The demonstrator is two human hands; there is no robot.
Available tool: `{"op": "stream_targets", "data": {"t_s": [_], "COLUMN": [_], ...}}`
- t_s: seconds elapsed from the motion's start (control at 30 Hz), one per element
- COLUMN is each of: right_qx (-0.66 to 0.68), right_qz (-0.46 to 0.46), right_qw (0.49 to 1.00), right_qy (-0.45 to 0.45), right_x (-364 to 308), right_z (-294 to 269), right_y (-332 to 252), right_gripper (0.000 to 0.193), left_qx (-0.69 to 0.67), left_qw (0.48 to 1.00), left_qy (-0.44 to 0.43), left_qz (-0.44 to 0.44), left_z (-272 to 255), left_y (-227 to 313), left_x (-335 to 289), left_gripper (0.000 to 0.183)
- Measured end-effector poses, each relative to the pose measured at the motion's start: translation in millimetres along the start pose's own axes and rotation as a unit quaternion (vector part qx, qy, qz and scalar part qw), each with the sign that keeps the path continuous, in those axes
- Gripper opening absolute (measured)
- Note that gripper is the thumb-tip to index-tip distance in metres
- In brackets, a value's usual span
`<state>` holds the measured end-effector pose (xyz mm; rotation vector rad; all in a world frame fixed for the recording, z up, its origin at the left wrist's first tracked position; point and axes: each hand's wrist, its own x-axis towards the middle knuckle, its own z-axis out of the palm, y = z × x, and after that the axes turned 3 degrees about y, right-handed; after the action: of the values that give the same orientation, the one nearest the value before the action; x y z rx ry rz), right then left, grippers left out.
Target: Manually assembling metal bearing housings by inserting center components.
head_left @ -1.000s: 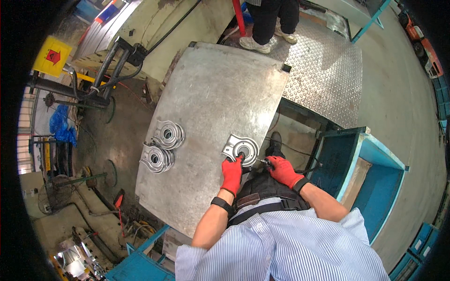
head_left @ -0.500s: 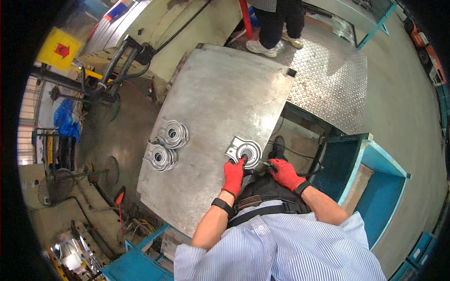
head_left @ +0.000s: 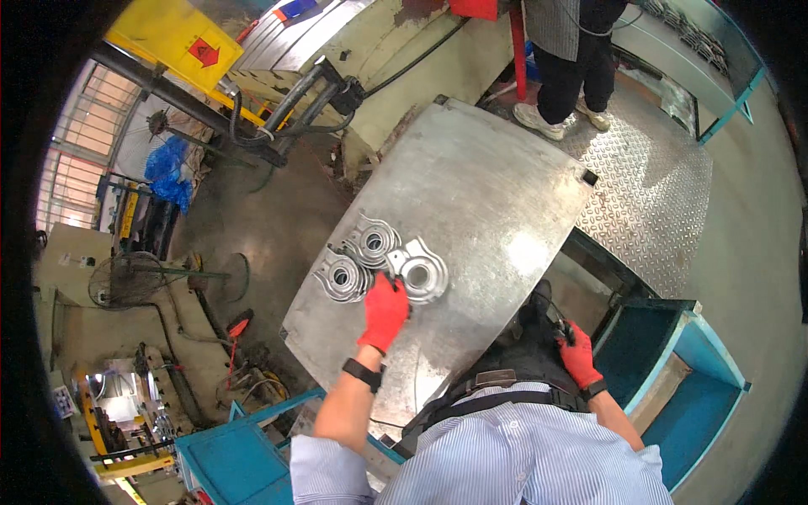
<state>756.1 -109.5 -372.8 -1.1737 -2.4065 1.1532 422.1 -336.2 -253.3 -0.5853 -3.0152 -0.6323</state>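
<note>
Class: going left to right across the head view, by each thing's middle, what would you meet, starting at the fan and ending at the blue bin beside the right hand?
Fan → nearer stack of metal parts → left gloved hand → single metal part → right gloved hand → blue bin.

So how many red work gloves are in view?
2: one on the left hand, at a silver ring-shaped metal part; one on the right hand, right of the grey metal table.

A yellow panel (head_left: pixel 160 35) bears a red arrow (head_left: pixel 204 53), its mark seemingly illegible.
</note>
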Motion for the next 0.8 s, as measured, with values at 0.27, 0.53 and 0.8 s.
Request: {"op": "stream_targets", "data": {"t_s": [0.27, 0.53, 0.8], "right_qx": [0.053, 0.067, 0.014], "right_qz": [0.031, 0.078, -0.019], "right_qw": [0.998, 0.995, 0.998], "right_qy": [-0.005, -0.004, 0.062], "right_x": [-3, -3, 6], "right_z": [-12, -8, 1], "right_y": [25, 49, 28], "right_gripper": [0.038, 0.038, 0.033], "left_qx": [0.108, 0.193, 0.158], "left_qw": [0.99, 0.97, 0.974], "left_qy": [-0.001, -0.101, -0.146], "left_qz": [-0.086, -0.109, -0.074], "left_z": [-23, -7, 2], "left_y": [-60, -83, -145], "left_x": [103, 121, 139], "left_gripper": [0.035, 0.039, 0.043]}}
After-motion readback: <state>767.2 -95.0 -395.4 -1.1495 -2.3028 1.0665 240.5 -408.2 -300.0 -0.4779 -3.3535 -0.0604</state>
